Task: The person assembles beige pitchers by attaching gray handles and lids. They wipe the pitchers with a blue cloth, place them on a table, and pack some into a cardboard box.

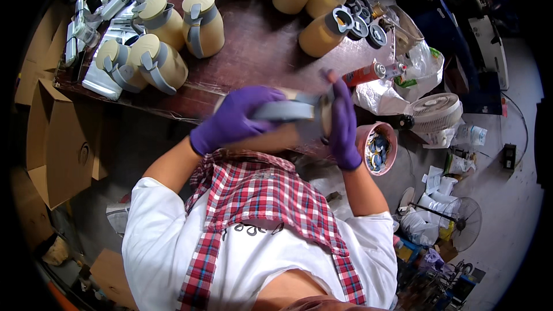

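Left hand [239,114], in a purple glove, grasps a beige jug [282,131] around its body by the grey handle, at the centre of the frame; the jug lies on its side, blurred, before the near edge of a dark red table [253,52]. Right hand [344,121], gloved alike, is at the jug's grey-collared end with fingers mostly extended; blur means I cannot tell whether it grips. Four lidded jugs [208,33] stand at upper left, while jugs with open grey collars [321,37] stand at upper centre, beside round grey lids [377,35]. Right of centre, a pink bucket [362,138] holds small pieces.
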Action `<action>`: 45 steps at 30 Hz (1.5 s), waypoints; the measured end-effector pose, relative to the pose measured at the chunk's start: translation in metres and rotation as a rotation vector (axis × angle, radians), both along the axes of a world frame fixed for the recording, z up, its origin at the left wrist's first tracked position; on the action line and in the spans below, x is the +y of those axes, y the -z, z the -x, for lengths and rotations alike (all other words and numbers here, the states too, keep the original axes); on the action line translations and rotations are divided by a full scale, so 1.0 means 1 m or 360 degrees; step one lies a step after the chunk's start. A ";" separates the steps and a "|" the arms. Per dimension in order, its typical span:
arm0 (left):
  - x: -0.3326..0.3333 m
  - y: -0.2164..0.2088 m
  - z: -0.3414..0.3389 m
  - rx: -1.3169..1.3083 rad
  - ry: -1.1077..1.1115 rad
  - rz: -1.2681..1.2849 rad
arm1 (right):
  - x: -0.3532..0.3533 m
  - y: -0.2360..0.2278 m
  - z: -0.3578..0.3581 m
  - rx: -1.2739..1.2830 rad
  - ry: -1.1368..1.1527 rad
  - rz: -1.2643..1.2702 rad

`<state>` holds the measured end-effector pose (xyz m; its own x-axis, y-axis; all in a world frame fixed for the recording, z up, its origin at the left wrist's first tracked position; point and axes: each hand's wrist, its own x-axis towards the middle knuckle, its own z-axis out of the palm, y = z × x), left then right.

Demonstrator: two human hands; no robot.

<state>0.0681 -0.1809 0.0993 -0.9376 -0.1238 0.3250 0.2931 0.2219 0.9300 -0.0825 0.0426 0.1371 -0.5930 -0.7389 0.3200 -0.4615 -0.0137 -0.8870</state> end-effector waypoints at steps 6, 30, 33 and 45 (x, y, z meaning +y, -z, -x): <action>-0.007 -0.017 0.023 0.0121 0.0226 0.0661 | 0.004 0.062 0.034 0.0005 0.0352 -0.0235; 0.028 0.024 -0.021 0.0022 -0.0120 0.1060 | -0.063 0.088 0.009 -0.0244 0.0302 -0.0501; 0.019 0.039 -0.003 -0.0001 -0.0076 0.1303 | -0.066 0.123 0.048 -0.0434 0.0155 -0.0754; -0.020 0.129 0.018 0.0151 -0.0505 0.0935 | -0.143 0.054 0.063 0.0963 0.0428 -0.1256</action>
<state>0.0500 -0.2011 -0.0296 -0.8491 -0.1663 0.5014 0.2045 0.7717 0.6022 -0.1452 -0.1004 0.0829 -0.6708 -0.7347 0.1010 -0.7356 0.6418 -0.2167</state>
